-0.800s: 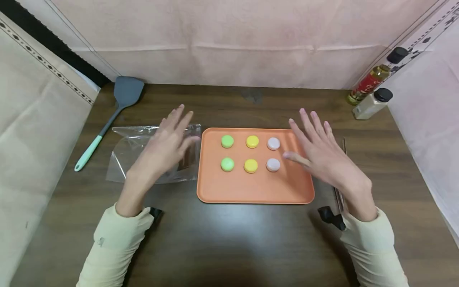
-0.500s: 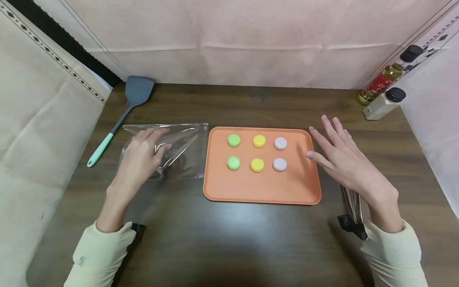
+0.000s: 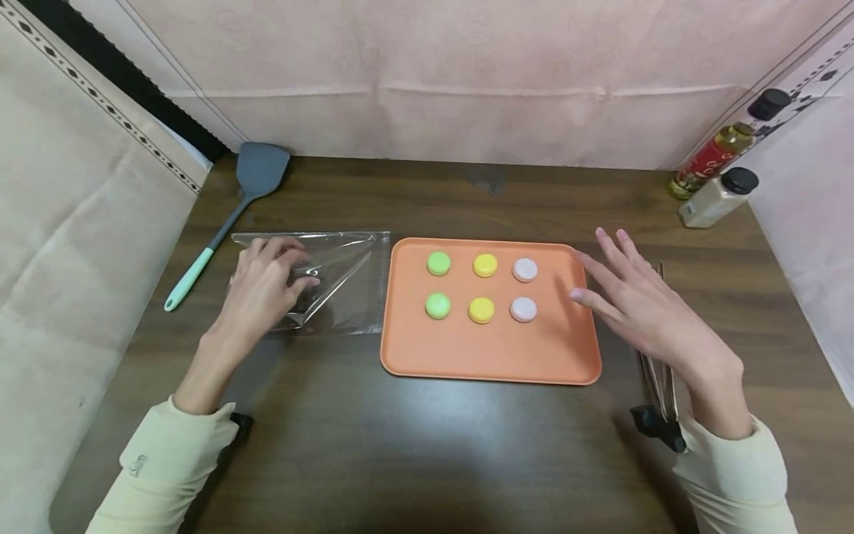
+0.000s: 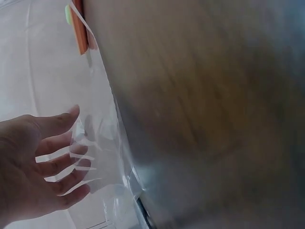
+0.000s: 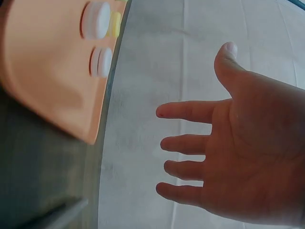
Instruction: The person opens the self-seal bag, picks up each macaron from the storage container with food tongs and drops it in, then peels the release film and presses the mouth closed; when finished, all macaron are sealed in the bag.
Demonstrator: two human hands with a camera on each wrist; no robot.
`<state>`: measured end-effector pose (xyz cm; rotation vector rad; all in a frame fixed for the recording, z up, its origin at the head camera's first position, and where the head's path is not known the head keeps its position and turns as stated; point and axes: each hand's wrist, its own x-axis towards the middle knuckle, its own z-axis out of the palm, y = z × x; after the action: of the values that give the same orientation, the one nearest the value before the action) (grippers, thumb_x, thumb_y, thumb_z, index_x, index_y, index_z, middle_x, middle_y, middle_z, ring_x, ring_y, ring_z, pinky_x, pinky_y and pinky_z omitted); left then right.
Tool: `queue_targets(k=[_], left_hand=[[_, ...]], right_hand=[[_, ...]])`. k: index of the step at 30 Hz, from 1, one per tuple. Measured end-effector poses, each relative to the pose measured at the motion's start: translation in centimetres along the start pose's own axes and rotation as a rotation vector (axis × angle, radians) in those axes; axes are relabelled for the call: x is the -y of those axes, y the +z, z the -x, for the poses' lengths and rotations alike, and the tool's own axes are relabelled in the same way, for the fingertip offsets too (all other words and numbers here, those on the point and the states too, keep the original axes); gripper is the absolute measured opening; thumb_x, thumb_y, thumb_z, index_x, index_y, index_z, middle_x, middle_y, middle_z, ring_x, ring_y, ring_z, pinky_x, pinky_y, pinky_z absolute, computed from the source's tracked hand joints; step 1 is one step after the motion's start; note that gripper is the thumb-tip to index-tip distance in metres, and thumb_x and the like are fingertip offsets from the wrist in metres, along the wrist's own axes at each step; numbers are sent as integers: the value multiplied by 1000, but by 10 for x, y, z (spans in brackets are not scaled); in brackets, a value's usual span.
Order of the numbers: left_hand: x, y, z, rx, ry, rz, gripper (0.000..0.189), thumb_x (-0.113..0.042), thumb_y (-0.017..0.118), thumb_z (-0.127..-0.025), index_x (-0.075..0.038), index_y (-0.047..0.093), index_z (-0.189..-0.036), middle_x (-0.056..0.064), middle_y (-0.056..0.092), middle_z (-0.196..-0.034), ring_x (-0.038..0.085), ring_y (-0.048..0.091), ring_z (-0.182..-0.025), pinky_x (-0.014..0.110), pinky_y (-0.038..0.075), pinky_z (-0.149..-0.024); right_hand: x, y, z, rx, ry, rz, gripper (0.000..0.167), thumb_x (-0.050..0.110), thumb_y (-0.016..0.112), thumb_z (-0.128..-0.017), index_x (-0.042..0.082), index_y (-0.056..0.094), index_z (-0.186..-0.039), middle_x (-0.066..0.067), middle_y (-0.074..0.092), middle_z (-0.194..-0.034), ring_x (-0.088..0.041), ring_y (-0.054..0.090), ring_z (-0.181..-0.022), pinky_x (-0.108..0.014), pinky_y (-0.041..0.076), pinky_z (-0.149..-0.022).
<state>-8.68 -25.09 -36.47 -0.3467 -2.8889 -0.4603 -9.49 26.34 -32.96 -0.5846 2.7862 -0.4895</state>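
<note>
My left hand [image 3: 256, 285] is over a clear plastic bag [image 3: 350, 297] lying flat left of the tray, its fingers loosely bent and the fingertips right at the film. In the left wrist view the thumb stands apart from the fingers, with no object between them but the film [image 4: 107, 167] close by. My right hand [image 3: 643, 311] hovers by the right edge of an orange tray [image 3: 490, 356], fingers spread, holding nothing. On the tray sit macaron-like rounds in pairs: green [image 3: 437, 305], yellow [image 3: 481, 310] and white [image 3: 523, 309].
A grey spatula [image 3: 260, 167] with a mint handle lies at the back left. An oil bottle [image 3: 714, 157] and a black-capped jar [image 3: 717, 199] stand at the back right. A thin silver metal utensil [image 3: 657, 382] lies partly hidden under the right hand. Cloth [image 3: 467, 119] walls the back.
My left hand has moved left and down onto the bag, and its fingers have bent more. The right hand has shifted outward from over the tray to its right edge. The view has shifted slightly.
</note>
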Motion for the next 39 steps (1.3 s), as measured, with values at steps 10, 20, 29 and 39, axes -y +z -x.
queue_targets(k=[10, 20, 29, 39], left_hand=[[4, 0, -8, -56, 84, -17, 3, 8, 80, -93, 8, 77, -95, 28, 70, -117, 51, 59, -111, 69, 44, -100], [14, -6, -7, -93, 23, 175, 6, 5, 84, -91, 4, 78, -90, 25, 73, -116, 47, 55, -109, 57, 29, -89], [25, -17, 1, -65, -94, 293, 4, -1, 81, -98, 3, 79, -96, 25, 71, -112, 35, 57, -94, 34, 40, -79], [32, -26, -4, 38, -137, 334, 5, -8, 78, -103, -3, 80, -102, 15, 71, -102, 20, 48, -80, 22, 36, -65]], right_hand=[[-32, 4, 33, -70, 74, -98, 67, 39, 52, -118, -8, 39, -164, -35, 6, -178, -53, -9, -167, -82, 10, -124], [-54, 14, 57, -120, 154, 17, 60, 40, 65, -112, -14, 61, -140, -45, 44, -150, -68, 37, -139, -80, 33, -107], [-66, 24, 65, 99, 298, 10, 46, 37, 63, -113, -8, 54, -113, -45, 38, -120, -61, 60, -91, -72, 48, -76], [-106, 54, 49, 218, 265, 136, 39, 38, 51, -116, 7, 58, -93, -25, 51, -102, -37, 60, -73, -65, 49, -64]])
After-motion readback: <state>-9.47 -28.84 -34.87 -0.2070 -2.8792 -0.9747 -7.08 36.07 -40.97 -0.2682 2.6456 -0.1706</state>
